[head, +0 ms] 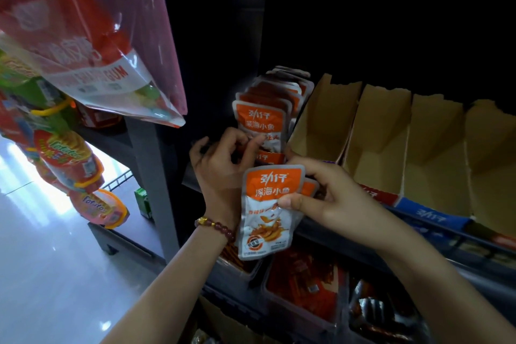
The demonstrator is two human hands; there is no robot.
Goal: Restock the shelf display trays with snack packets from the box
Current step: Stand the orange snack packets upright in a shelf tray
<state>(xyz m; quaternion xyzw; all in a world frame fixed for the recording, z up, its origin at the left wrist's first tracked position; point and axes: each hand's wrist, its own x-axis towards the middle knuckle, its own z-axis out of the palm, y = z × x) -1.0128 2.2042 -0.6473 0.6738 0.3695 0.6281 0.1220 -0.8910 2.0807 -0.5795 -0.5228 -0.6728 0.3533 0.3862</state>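
Note:
An orange and white snack packet (266, 220) hangs in front of the shelf, pinched between the thumb and fingers of my right hand (326, 198), with more packets behind it in the same grip. My left hand (223, 165), with a bead bracelet at the wrist, has its fingers curled on the front packet of a row of packets (268, 109) standing in the leftmost display tray. To the right stand several cardboard display trays (371, 142) that look empty.
The dark shelf upright (156, 176) stands at the left. Big candy bags (92, 45) and chip packets (69, 159) hang at the upper left. Clear bins of red snacks (304, 288) sit on the shelf below. Cardboard (223, 324) shows at the bottom.

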